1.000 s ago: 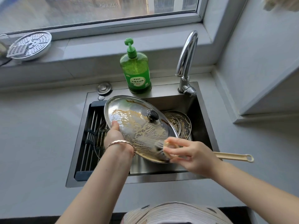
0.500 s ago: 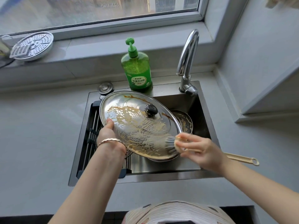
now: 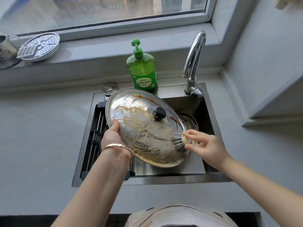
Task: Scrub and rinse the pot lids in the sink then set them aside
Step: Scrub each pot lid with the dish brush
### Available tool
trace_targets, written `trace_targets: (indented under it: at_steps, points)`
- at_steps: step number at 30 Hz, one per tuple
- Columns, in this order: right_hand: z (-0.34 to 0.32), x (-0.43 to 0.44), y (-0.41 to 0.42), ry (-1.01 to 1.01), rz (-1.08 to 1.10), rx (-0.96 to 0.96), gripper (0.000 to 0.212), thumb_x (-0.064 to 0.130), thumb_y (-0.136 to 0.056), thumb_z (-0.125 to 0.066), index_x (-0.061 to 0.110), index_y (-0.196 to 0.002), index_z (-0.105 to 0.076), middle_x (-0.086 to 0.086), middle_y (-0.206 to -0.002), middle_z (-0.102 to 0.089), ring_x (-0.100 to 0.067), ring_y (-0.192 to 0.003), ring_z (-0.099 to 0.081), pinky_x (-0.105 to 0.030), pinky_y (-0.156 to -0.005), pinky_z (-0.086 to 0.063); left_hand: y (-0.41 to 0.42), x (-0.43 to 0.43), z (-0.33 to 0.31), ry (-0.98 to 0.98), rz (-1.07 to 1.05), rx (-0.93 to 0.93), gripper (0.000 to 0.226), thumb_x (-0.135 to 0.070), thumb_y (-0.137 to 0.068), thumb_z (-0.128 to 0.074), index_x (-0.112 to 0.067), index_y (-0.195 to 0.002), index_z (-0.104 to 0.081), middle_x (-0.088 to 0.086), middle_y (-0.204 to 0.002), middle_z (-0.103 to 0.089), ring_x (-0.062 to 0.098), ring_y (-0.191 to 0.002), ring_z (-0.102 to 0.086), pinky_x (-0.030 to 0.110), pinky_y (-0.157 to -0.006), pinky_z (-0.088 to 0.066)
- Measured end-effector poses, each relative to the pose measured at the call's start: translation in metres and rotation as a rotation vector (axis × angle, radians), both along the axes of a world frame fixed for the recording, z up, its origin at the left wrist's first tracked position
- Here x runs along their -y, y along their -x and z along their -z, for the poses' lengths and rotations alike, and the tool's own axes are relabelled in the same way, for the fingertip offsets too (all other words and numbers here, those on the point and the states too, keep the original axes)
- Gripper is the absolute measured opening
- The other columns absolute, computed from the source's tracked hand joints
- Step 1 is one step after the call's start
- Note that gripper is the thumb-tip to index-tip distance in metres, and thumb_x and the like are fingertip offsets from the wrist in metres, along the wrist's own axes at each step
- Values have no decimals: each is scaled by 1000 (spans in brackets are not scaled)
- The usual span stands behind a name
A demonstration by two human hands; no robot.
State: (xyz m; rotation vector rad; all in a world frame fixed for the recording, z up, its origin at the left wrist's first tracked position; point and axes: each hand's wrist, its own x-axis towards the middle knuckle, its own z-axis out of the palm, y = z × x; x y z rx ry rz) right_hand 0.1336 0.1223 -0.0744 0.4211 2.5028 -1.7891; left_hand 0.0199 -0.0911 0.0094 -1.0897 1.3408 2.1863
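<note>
The left hand (image 3: 112, 136) grips the left rim of the foamy lid (image 3: 139, 122), tilted over the sink (image 3: 164, 180). The right hand (image 3: 207, 145) pinches a brush (image 3: 178, 142) against its right edge.

We see a large round stainless-steel pot lid (image 3: 144, 128) with a black knob (image 3: 158, 113), tilted above the steel sink (image 3: 180, 169), its top smeared with brownish suds. A grey-bristled scrubbing brush (image 3: 177, 142) presses on its lower right edge. A smaller soiled steel lid (image 3: 188, 122) lies in the basin behind it.
</note>
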Motion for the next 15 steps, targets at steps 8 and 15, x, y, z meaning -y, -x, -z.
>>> trace_targets:
  at_steps: [8,15]
  points:
    - [-11,5,5,13,40,26,40,7,-80,-70,17,-118,-63,9,-124,-56,5,-99,-58,-10,-85,-46,0,-2,1,20,21,9,28,-38,-87,-60,-11,-89,-62,12,-108,-67,32,-95,-64,57,-91,-46]
    - [-17,-10,33,-134,61,129,40,20,-81,-71,23,-120,-63,1,-128,-60,-11,-122,-51,-30,-108,-35,-12,-3,3,8,68,47,25,-34,-90,-57,-10,-85,-60,11,-93,-66,31,-82,-63,55,-84,-48]
